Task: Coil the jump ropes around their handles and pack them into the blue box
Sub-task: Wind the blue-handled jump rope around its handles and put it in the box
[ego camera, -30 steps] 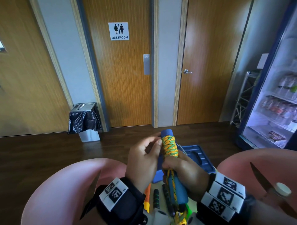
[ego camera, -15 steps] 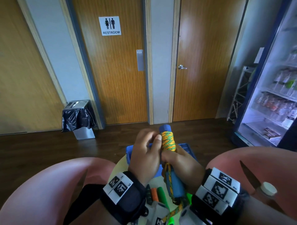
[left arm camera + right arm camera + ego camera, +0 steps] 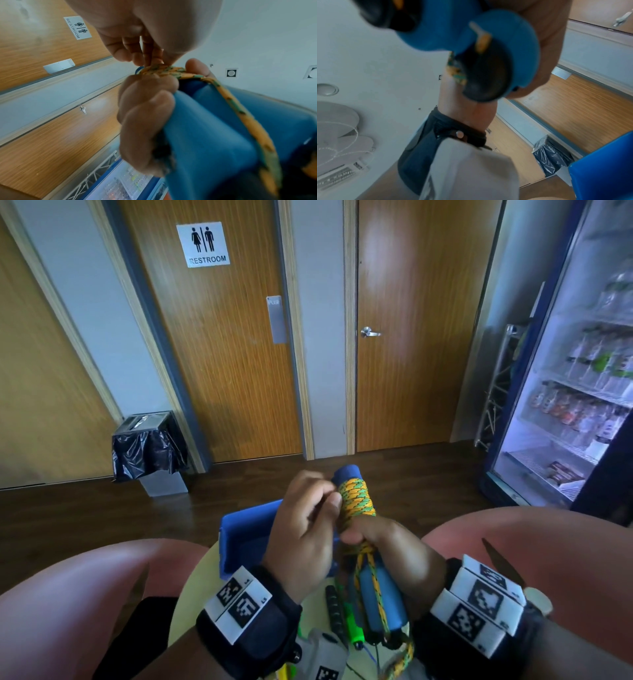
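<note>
A yellow-and-green jump rope [image 3: 356, 498] is coiled round the upper part of its two blue foam handles [image 3: 380, 594], held upright over the table. My right hand [image 3: 356, 537] grips both handles just under the coil [image 3: 161, 69]. My left hand [image 3: 334, 498] pinches the rope at the coil's left side, with fingertips [image 3: 150, 56] on the strands. A loose strand [image 3: 240, 115] runs down along the handles. The handles' dark butt ends [image 3: 486, 75] show in the right wrist view. The blue box [image 3: 246, 537] stands behind my left hand, partly hidden.
More ropes lie on the round pale table [image 3: 202, 587] under my hands, one with a green handle [image 3: 352, 623] and one with a black handle [image 3: 334, 607]. Pink chair backs [image 3: 85, 604] flank the table. A bin [image 3: 150, 446] and a drinks fridge [image 3: 565, 405] stand beyond.
My left hand has closed its fingers onto the coil, where before they were spread beside it. The right hand keeps its grip. The view has shifted a little.
</note>
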Motion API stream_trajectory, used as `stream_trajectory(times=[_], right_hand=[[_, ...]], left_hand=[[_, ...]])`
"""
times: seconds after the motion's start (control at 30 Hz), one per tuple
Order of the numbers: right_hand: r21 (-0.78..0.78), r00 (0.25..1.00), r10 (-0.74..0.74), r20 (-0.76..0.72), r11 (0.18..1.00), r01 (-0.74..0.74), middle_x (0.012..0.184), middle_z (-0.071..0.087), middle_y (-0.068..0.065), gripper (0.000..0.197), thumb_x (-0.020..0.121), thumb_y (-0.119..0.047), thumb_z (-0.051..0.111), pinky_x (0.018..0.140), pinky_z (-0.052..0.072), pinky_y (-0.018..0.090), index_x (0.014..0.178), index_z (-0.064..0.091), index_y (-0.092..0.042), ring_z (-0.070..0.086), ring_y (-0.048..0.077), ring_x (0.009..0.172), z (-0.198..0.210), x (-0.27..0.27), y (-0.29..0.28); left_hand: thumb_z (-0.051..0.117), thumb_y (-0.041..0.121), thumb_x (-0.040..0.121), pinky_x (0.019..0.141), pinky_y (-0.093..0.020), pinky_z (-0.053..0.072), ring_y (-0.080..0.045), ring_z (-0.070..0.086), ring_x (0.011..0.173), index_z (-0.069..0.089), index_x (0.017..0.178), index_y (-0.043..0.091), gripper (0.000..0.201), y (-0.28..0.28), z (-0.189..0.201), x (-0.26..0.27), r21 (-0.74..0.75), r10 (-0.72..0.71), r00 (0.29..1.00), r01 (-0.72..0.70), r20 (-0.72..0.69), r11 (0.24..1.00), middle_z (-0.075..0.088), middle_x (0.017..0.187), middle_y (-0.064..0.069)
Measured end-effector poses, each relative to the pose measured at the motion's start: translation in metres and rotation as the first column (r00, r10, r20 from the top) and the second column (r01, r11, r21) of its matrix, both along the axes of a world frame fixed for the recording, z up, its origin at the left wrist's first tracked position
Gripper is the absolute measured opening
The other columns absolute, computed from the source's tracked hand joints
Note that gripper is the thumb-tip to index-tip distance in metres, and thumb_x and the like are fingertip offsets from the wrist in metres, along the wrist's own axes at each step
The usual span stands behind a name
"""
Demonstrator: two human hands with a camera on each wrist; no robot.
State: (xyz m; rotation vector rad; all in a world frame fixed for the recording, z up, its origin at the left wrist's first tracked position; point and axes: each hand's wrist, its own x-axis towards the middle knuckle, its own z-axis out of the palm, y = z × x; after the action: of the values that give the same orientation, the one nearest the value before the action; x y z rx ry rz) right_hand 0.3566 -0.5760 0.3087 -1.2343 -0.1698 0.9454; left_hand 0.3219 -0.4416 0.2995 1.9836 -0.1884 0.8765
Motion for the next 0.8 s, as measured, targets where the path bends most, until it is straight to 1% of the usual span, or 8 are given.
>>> stream_trajectory(times=[0.13,0.23,0.3,0.37,0.5,0.63,0.73,0.8], right_hand=[[0.026,0.995,0.079,-0.063,0.997,-0.077,0.07,0.054,0.019,0.053,0.037,-0.026,0.071,0.058,0.044,0.034,0.08,0.059,0.002,0.053,0.029,0.057,-0.001,0.014,-0.018],[0.055,0.986,0.122,-0.114,0.992,-0.117,0.069,0.054,0.018,0.056,0.035,-0.025,0.074,0.059,0.045,0.033,0.081,0.059,0.002,0.053,0.028,0.057,-0.002,0.025,-0.027],[0.077,0.979,0.145,-0.145,0.988,-0.135,0.072,0.054,0.017,0.066,0.028,-0.024,0.081,0.061,0.045,0.035,0.086,0.06,0.001,0.053,0.028,0.06,-0.006,0.031,-0.031],[0.087,0.97,0.159,-0.183,0.986,-0.145,0.072,0.054,0.016,0.067,0.03,-0.024,0.082,0.063,0.045,0.035,0.089,0.058,0.0,0.053,0.028,0.061,-0.009,0.035,-0.035],[0.134,0.958,0.179,-0.226,0.979,-0.151,0.073,0.055,0.017,0.065,0.031,-0.025,0.084,0.062,0.047,0.035,0.087,0.06,-0.002,0.055,0.03,0.06,-0.01,0.046,-0.045],[0.201,0.91,0.289,-0.298,0.951,-0.236,0.075,0.054,0.017,0.048,0.04,-0.025,0.082,0.064,0.044,0.036,0.08,0.064,-0.004,0.054,0.03,0.064,-0.007,0.051,-0.052],[0.218,0.895,0.316,-0.316,0.942,-0.256,0.076,0.054,0.017,0.047,0.051,-0.026,0.073,0.065,0.044,0.036,0.089,0.059,-0.003,0.054,0.03,0.065,-0.009,0.054,-0.053],[0.215,0.903,0.309,-0.299,0.944,-0.252,0.078,0.056,0.018,0.054,0.049,-0.027,0.074,0.066,0.046,0.037,0.095,0.058,-0.002,0.057,0.031,0.066,-0.011,0.057,-0.053]], left_hand=[[0.046,0.025,0.094,0.074,-0.021,0.038,-0.013,0.05,0.083,0.054,0.08,0.005,0.026,-0.016,-0.002,0.011,0.013,0.008,1.0,-0.008,-0.005,1.0,0.049,0.088,0.004],[0.046,0.024,0.094,0.076,-0.021,0.039,-0.013,0.051,0.085,0.055,0.081,0.005,0.025,-0.025,-0.001,0.018,0.014,0.017,1.0,-0.017,0.008,1.0,0.049,0.089,0.004],[0.047,0.024,0.093,0.077,-0.022,0.04,-0.014,0.052,0.089,0.056,0.083,0.003,0.024,-0.029,-0.003,0.022,0.013,0.015,1.0,-0.015,0.004,1.0,0.051,0.093,0.001],[0.049,0.024,0.09,0.083,-0.02,0.04,-0.015,0.052,0.097,0.056,0.084,0.002,0.024,-0.031,-0.006,0.026,-0.016,-0.017,1.0,0.016,-0.017,1.0,0.052,0.101,0.0],[0.051,0.028,0.088,0.095,-0.02,0.039,-0.012,0.049,0.115,0.058,0.086,0.011,0.019,-0.031,-0.011,0.035,-0.023,-0.102,0.987,0.1,-0.125,0.995,0.049,0.117,0.011],[0.052,0.036,0.089,0.093,-0.021,0.038,-0.005,0.048,0.109,0.056,0.08,0.023,0.016,-0.018,-0.004,0.043,-0.01,-0.193,0.945,0.197,-0.265,0.98,0.047,0.112,0.01],[0.049,0.038,0.09,0.089,-0.017,0.036,-0.003,0.046,0.103,0.054,0.08,0.024,0.018,-0.018,-0.001,0.045,0.086,-0.143,0.944,0.176,-0.298,0.981,0.044,0.107,0.01],[0.049,0.036,0.091,0.088,-0.013,0.035,-0.002,0.046,0.102,0.054,0.081,0.024,0.016,-0.02,0.001,0.046,0.14,-0.094,0.956,0.137,-0.277,0.981,0.044,0.109,0.008]])
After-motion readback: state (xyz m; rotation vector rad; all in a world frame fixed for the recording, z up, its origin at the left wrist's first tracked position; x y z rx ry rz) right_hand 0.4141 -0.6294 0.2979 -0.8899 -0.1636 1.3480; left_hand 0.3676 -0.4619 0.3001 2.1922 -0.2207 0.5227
